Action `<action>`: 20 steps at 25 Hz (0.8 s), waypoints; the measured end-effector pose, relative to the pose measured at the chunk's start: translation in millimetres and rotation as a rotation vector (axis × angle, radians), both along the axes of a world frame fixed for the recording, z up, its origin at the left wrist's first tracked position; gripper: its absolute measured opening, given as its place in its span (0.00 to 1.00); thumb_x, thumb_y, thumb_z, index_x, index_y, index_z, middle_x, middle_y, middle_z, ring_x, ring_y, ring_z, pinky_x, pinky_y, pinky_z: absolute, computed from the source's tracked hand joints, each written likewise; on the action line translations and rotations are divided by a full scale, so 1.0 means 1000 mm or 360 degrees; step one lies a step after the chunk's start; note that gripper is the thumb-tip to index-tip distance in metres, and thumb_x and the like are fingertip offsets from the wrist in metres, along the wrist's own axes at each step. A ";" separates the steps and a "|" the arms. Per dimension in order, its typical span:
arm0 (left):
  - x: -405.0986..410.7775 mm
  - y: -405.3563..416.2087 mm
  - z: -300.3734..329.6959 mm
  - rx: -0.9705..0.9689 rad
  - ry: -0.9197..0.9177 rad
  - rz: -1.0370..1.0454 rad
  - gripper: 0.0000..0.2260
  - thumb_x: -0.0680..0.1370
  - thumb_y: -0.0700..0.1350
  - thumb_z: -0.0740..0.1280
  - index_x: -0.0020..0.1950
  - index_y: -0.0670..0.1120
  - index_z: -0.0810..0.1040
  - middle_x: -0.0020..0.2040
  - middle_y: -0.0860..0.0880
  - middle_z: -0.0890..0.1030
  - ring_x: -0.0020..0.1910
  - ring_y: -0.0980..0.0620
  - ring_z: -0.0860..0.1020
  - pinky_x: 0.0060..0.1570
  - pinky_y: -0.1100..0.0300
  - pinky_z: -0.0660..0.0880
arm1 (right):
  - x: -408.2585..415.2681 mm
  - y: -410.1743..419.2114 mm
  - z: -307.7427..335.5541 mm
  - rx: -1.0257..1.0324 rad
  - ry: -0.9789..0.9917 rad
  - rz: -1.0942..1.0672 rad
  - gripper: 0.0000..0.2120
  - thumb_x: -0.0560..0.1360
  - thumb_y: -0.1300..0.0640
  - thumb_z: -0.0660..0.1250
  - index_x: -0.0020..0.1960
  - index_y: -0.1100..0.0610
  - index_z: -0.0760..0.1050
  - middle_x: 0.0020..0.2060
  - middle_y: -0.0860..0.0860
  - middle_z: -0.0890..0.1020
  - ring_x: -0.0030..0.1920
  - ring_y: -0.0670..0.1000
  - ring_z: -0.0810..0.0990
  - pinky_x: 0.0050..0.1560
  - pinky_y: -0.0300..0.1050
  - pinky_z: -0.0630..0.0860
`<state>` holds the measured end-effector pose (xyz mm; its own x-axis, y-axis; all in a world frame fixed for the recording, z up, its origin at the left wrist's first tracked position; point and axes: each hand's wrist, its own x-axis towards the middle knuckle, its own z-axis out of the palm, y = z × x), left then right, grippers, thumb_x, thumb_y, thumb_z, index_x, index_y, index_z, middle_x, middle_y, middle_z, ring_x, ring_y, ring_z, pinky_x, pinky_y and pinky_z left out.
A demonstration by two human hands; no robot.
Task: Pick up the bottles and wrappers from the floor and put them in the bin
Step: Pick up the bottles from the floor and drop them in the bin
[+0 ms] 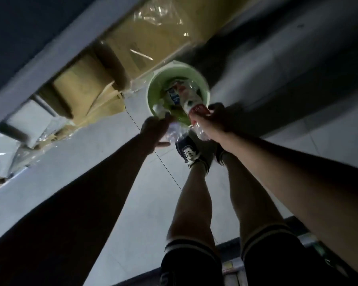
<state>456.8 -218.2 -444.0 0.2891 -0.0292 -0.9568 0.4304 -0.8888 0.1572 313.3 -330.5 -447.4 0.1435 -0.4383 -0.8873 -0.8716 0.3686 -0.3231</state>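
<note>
— What's crowding the green bin (205, 87)?

— Cardboard boxes (132, 50) with plastic wrap stand right behind it, against the wall. The person's dark shoe (189, 153) is just beside its near rim, on the pale tiled floor (103, 162).

— And the hands?

— Both are at the rim. The right hand (214, 118) has its fingers curled round a clear bottle with a red label (198, 112), tilted, its far end already inside among other bottles. The left hand (153, 131) grips a crumpled clear bottle (175, 132) just short of the rim.

— Room to move?

— Open floor lies on the near side; the far side is boxed in.
</note>
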 end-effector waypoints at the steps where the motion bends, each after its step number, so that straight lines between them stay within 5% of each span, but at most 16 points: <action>1: 0.003 -0.003 -0.016 -0.0006 0.0014 0.0080 0.24 0.76 0.58 0.73 0.63 0.43 0.76 0.60 0.43 0.78 0.58 0.42 0.78 0.44 0.44 0.85 | 0.010 -0.003 -0.009 -0.0042 -0.0004 0.0060 0.41 0.67 0.33 0.74 0.70 0.54 0.67 0.60 0.53 0.79 0.56 0.54 0.81 0.54 0.49 0.80; 5: -0.006 0.005 -0.039 0.0159 0.0054 0.0139 0.26 0.80 0.59 0.67 0.71 0.45 0.69 0.52 0.45 0.72 0.57 0.41 0.75 0.43 0.40 0.84 | 0.005 -0.001 -0.030 -0.0052 0.0201 0.0275 0.38 0.79 0.35 0.63 0.77 0.61 0.61 0.71 0.60 0.72 0.68 0.59 0.73 0.53 0.46 0.69; 9: -0.038 0.035 0.002 0.0253 0.0039 -0.0023 0.14 0.82 0.49 0.65 0.64 0.42 0.75 0.44 0.46 0.77 0.47 0.43 0.80 0.47 0.41 0.83 | -0.052 0.027 0.016 0.0057 0.0248 0.0435 0.31 0.81 0.43 0.64 0.75 0.62 0.65 0.71 0.62 0.72 0.69 0.61 0.73 0.66 0.52 0.70; 13: -0.066 0.065 0.075 0.0182 0.0126 -0.0041 0.08 0.81 0.42 0.65 0.56 0.40 0.79 0.46 0.43 0.82 0.38 0.45 0.79 0.44 0.45 0.81 | -0.102 0.029 0.098 0.0196 0.0318 0.0875 0.34 0.77 0.33 0.57 0.73 0.55 0.69 0.67 0.55 0.77 0.64 0.55 0.79 0.64 0.53 0.75; 16: -0.080 0.075 0.141 0.0066 -0.0007 -0.0151 0.08 0.74 0.47 0.65 0.45 0.52 0.83 0.43 0.47 0.84 0.40 0.45 0.79 0.48 0.42 0.80 | -0.113 0.015 0.159 0.0185 0.0257 0.1026 0.39 0.68 0.28 0.52 0.72 0.48 0.70 0.70 0.51 0.77 0.66 0.54 0.77 0.66 0.56 0.75; 20: -0.098 0.078 0.241 -0.0123 -0.0331 -0.0397 0.05 0.71 0.55 0.64 0.41 0.58 0.78 0.42 0.50 0.85 0.41 0.46 0.83 0.48 0.50 0.81 | -0.098 -0.010 0.249 0.0055 -0.0033 0.1396 0.26 0.79 0.42 0.60 0.73 0.53 0.68 0.71 0.53 0.74 0.68 0.55 0.74 0.64 0.48 0.70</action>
